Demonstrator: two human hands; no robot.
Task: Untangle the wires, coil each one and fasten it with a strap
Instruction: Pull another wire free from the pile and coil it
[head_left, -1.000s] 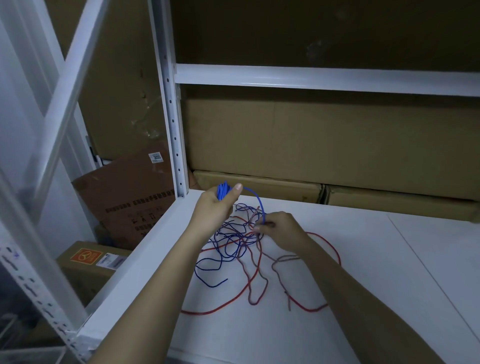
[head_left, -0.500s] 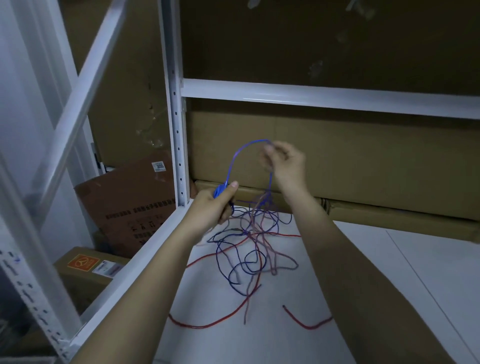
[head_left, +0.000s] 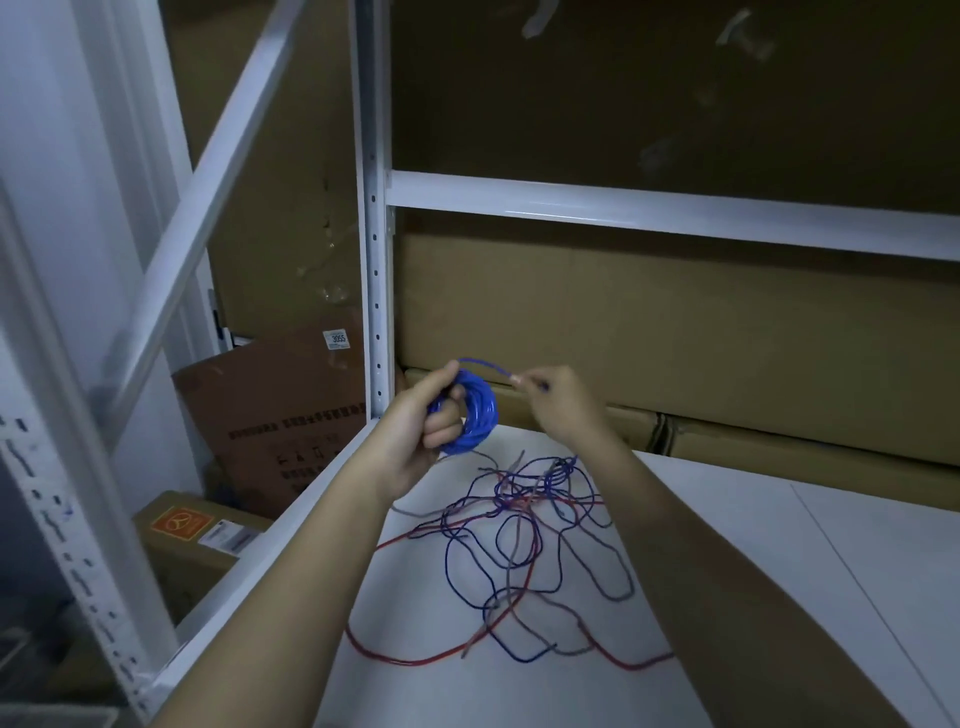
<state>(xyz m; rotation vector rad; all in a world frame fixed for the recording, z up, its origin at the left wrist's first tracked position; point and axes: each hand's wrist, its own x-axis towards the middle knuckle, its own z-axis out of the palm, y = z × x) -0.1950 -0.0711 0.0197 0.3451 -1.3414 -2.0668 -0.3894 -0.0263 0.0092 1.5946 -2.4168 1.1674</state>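
Wires: bright blue coil (head_left: 474, 415) held up over back-left corner of white shelf (head_left: 779, 545), above the tangle. Left hand (head_left: 415, 426) grips coil, fingers curled thru its centre, thumb over top. One loose strand runs from top of coil to right hand (head_left: 553, 400), which pinches it near the end betw. thumb & fingertips; short tip sticks out past the fingers. Hands near each other, not touching.

Tangle (head_left: 524, 540) lies flat on shelf below & betw. forearms: dark blue, red, grey wires looped over one another. Long red wire (head_left: 415, 660) sweeps out along near side.

White upright post (head_left: 375, 291) just left of left hand. Cardboard boxes (head_left: 675, 322) stacked behind shelf.
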